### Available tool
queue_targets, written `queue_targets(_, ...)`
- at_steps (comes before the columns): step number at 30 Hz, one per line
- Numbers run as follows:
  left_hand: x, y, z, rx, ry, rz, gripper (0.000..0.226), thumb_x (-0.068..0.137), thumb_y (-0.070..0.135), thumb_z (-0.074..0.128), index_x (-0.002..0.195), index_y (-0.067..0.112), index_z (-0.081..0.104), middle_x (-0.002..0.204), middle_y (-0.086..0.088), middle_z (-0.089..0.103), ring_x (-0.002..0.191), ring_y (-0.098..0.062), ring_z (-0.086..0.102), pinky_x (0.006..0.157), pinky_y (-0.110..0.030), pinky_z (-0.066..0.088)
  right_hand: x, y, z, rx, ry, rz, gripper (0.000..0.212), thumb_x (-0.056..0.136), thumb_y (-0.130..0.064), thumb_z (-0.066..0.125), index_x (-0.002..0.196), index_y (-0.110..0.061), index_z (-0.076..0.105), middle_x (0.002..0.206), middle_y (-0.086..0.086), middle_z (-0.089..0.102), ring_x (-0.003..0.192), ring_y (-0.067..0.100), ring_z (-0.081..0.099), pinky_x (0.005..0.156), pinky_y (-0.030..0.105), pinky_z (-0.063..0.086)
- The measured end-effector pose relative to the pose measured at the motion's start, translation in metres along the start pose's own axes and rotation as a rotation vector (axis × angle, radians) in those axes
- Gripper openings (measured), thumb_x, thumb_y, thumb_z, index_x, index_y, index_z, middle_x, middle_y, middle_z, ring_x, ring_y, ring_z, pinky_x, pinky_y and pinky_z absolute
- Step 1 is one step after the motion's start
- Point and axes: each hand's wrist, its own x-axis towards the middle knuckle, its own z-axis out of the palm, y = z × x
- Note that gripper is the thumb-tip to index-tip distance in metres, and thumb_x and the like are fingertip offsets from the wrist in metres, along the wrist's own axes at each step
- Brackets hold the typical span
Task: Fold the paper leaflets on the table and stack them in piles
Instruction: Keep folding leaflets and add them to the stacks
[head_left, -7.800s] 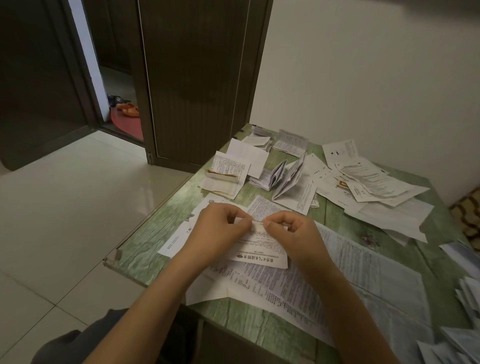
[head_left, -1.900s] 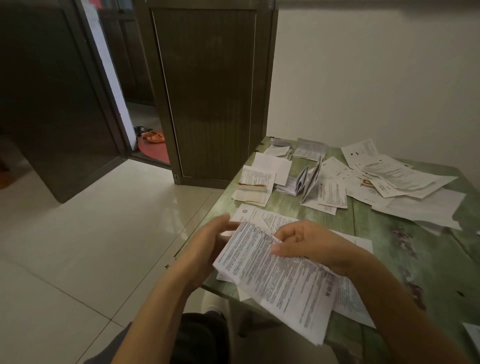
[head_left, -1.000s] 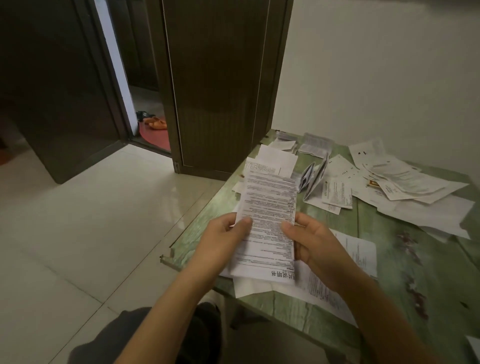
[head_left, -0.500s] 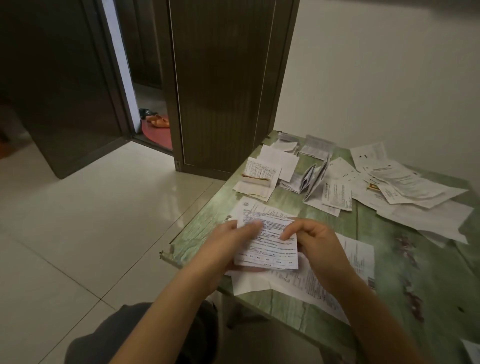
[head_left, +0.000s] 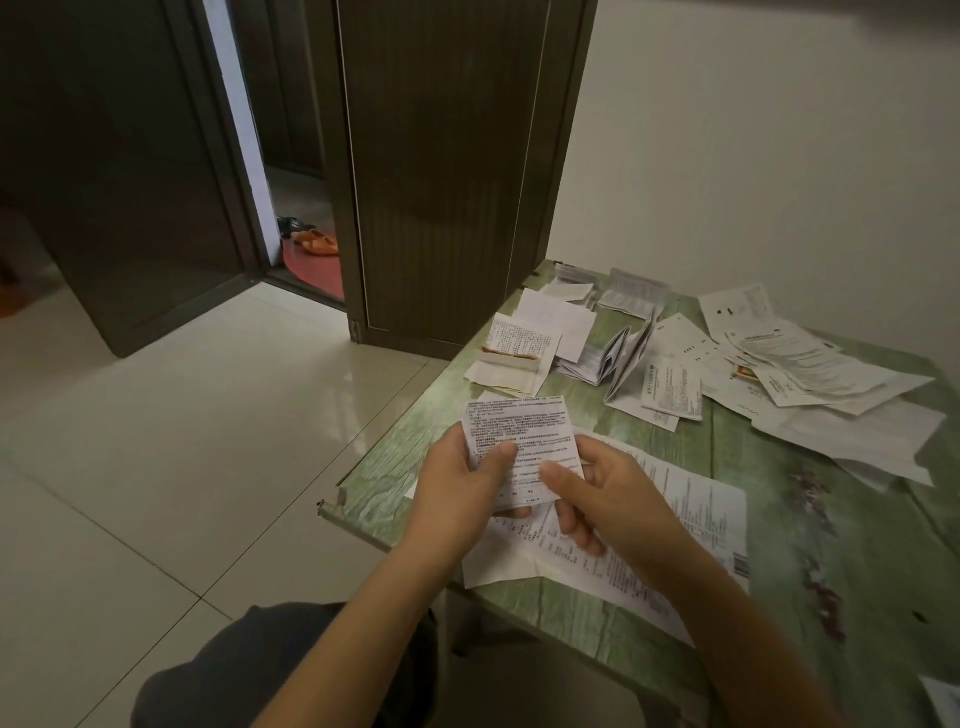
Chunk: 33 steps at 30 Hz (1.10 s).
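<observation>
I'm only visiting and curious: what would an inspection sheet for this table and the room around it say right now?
Surface: green wood-patterned table.
Job's things: folded leaflet held up over the near edge; large unfolded sheet flat beneath it; folded piles near the far left corner.
Clutter: loose unfolded sheets overlapping at the far right.
Fingers: left hand and right hand both pinch the folded leaflet.
Cables: nothing seen.
Surroundings: tiled floor, white wall, open doorway with orange slippers.
</observation>
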Motion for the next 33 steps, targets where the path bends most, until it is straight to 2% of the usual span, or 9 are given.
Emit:
queue_targets(5,0.001,-0.004,0.001,-0.01,0.067,-0.007,0.008,0.087,0.023,0.063,0.095,0.021,0.063,0.09,0.003,0.072,0.076,-0.01,0.07,0.06,-0.025,0.057,-0.001,-0.002,-0.004,0.02,-0.039,-0.01,0.017,0.092,-0.022,0.054,0.109,-0.022,0.06,0.051,0.003,0.056,0.037,0.011,0.043,0.034,0.019,0.031)
queue_targets(9,0.004,-0.008,0.001,0.029,0.216,0.033,0.023,0.09,0.036,0.054,0.082,0.017,0.064,0.077,0.0,0.072,0.07,-0.012,0.07,0.061,-0.024,0.056,-0.002,-0.005,-0.005,0.042,-0.133,0.009,0.025,0.088,-0.029,0.053,0.106,-0.014,0.062,0.051,0.004,0.056,0.037,0.011,0.043,0.034,0.019,0.032)
queue_targets(12,0.003,-0.007,0.006,0.07,0.292,0.136,0.024,0.092,0.031,0.053,0.076,0.015,0.062,0.072,0.001,0.07,0.065,-0.011,0.068,0.054,-0.022,0.053,-0.002,-0.005,-0.005,0.15,-0.121,0.039,0.035,0.083,-0.035,0.05,0.093,-0.004,0.062,0.049,0.006,0.053,0.037,0.01,0.042,0.037,0.019,0.033)
queue_targets(15,0.004,-0.008,0.007,0.069,0.295,0.125,0.026,0.093,0.028,0.053,0.073,0.013,0.06,0.07,0.0,0.068,0.063,-0.012,0.065,0.052,-0.023,0.05,0.0,-0.002,-0.008,0.278,-0.118,0.069,0.048,0.087,-0.031,0.047,0.101,0.015,0.054,0.049,0.006,0.05,0.04,0.011,0.042,0.038,0.019,0.034)
queue_targets(19,0.009,0.0,-0.003,-0.06,0.124,-0.153,0.02,0.091,0.017,0.058,0.076,0.006,0.063,0.065,-0.002,0.07,0.058,-0.016,0.066,0.053,-0.024,0.054,0.002,0.001,-0.014,0.29,0.03,0.065,0.025,0.095,-0.02,0.045,0.095,0.0,0.059,0.048,0.005,0.047,0.038,0.01,0.039,0.036,0.018,0.031)
queue_targets(23,0.01,0.007,-0.019,-0.049,-0.179,-0.392,0.024,0.087,0.029,0.06,0.092,0.006,0.067,0.081,-0.008,0.071,0.071,-0.021,0.068,0.062,-0.027,0.056,0.002,-0.001,-0.023,0.17,0.045,0.034,0.016,0.075,-0.027,0.062,0.072,-0.012,0.065,0.053,0.014,0.045,0.034,0.012,0.032,0.033,0.017,0.024)
queue_targets(25,0.007,0.006,-0.02,0.15,-0.275,-0.3,0.034,0.088,0.038,0.058,0.091,0.006,0.069,0.084,-0.006,0.073,0.074,-0.018,0.069,0.068,-0.025,0.055,-0.001,-0.004,-0.021,0.068,-0.033,0.05,0.015,0.077,-0.022,0.063,0.07,-0.01,0.066,0.057,0.018,0.05,0.033,0.012,0.034,0.034,0.016,0.026)
queue_targets(27,0.003,0.003,-0.017,0.286,-0.234,-0.192,0.039,0.09,0.035,0.055,0.09,-0.002,0.066,0.082,-0.01,0.072,0.068,-0.017,0.067,0.063,-0.02,0.051,-0.002,-0.004,-0.016,-0.025,-0.074,0.058,0.017,0.086,-0.016,0.06,0.071,-0.009,0.065,0.058,0.018,0.053,0.032,0.01,0.036,0.035,0.015,0.028)
queue_targets(33,0.006,-0.001,-0.007,0.212,-0.032,-0.065,0.045,0.092,0.031,0.054,0.086,-0.012,0.063,0.079,-0.022,0.067,0.065,-0.023,0.057,0.062,-0.026,0.045,-0.001,-0.008,-0.013,-0.021,0.06,0.027,0.033,0.07,-0.037,0.062,0.063,-0.006,0.055,0.041,0.0,0.045,0.033,0.007,0.033,0.036,0.014,0.029)
